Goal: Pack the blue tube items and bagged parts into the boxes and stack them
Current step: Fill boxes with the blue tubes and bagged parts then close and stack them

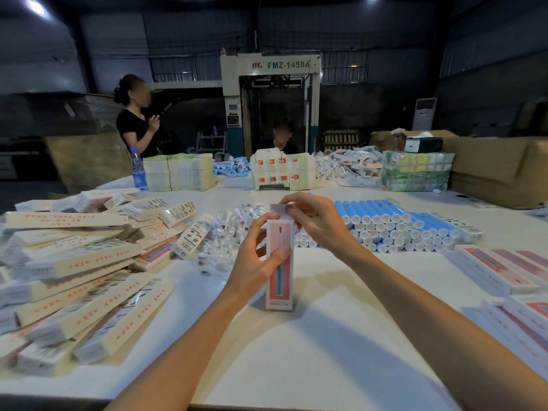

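At the near left, a loose heap of long boxes is sprawling across the white table, and a water bottle is standing at the far side behind it. Just right of the heap, a pile of clear bagged parts is lying mid-table. In front of that pile, the left hand is grasping a pink-fronted box, with fingers and thumb curled round its middle. It is holding the box upright, and whether the lower end is touching the table cannot be told. The right hand is pinching the box's raised top flap between curled fingertips. Beyond it to the right, blue tubes are lying stacked in rows, their white caps facing near. At the near right edge, flat boxes are lying side by side.
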